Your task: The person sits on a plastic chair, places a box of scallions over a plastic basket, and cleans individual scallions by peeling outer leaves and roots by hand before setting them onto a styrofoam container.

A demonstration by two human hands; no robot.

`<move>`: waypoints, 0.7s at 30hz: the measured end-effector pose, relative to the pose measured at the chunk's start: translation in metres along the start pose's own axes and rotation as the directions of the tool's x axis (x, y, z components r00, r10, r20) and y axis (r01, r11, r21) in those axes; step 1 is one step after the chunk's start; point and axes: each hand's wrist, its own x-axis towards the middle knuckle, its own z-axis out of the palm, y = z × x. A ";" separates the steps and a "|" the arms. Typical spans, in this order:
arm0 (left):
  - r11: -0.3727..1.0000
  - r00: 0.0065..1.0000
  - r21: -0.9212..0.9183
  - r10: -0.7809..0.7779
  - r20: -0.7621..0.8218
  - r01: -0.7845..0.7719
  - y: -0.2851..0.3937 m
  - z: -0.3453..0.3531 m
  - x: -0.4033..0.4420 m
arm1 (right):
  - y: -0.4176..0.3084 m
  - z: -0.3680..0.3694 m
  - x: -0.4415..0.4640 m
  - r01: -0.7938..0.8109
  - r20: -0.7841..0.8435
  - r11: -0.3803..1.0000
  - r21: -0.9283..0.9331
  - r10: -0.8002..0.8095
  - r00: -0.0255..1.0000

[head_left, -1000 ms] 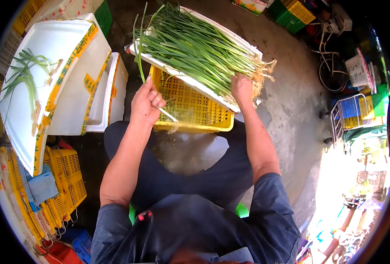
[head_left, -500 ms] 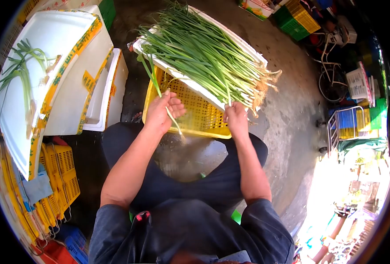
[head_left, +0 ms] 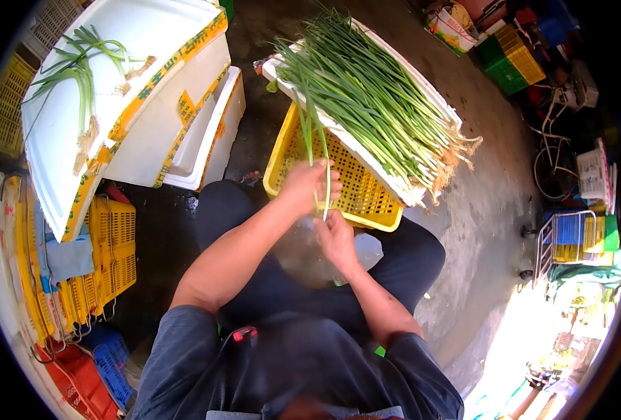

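Note:
My left hand (head_left: 307,187) is closed around green onions (head_left: 309,129) whose leaves stand up past the fingers, over the yellow crate. Just below it, my right hand (head_left: 337,239) pinches the pale lower end of a green onion. A thick pile of green onions (head_left: 373,105) lies in a white foam tray (head_left: 405,66), roots toward the right. The tray rests across the yellow plastic crate (head_left: 366,215) in front of my knees. Several loose green onions (head_left: 85,84) with roots lie on a white foam box lid (head_left: 139,42) at the left.
White foam boxes (head_left: 216,133) with yellow tape stand at my left, above yellow crates (head_left: 114,241). A blue crate (head_left: 111,367) and a red one (head_left: 79,385) sit lower left. Green and yellow crates (head_left: 510,59) are at the far right, with a metal cart (head_left: 566,234) nearer.
My right hand has come away from the pile to just below my left hand, bringing a green onion beside the one held there. The whole view has shifted slightly.

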 end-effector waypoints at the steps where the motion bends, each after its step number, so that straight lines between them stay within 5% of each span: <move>1: 0.999 1.000 0.017 0.028 0.010 -0.028 -0.001 -0.001 0.000 | -0.002 -0.002 -0.001 -0.004 0.055 1.000 -0.002 0.005 0.998; 3: 0.995 0.996 0.051 0.081 0.035 -0.082 -0.004 -0.002 -0.001 | -0.012 -0.012 -0.004 -0.013 0.160 1.000 -0.008 0.015 0.987; 4: 0.991 0.993 0.071 0.118 -0.006 -0.117 -0.007 0.002 -0.003 | 0.013 -0.016 0.003 0.150 0.259 0.981 -0.126 -0.113 0.959; 7: 0.955 0.978 0.211 0.195 0.078 -0.208 -0.016 0.000 -0.003 | 0.027 -0.049 0.019 0.175 0.357 0.984 0.035 -0.176 0.917; 9: 0.942 0.976 0.260 0.187 0.113 -0.211 -0.021 0.001 -0.004 | 0.009 -0.075 0.032 0.030 0.251 0.999 -0.038 -0.019 0.968; 14: 0.829 0.965 0.501 0.166 0.203 -0.248 -0.034 0.003 -0.006 | -0.007 -0.126 0.078 -0.069 -0.057 0.920 0.387 0.098 0.994; 21: 0.621 0.940 0.713 0.133 0.315 -0.326 -0.040 0.001 -0.009 | -0.027 -0.179 0.123 0.048 -0.247 0.836 0.546 0.105 0.963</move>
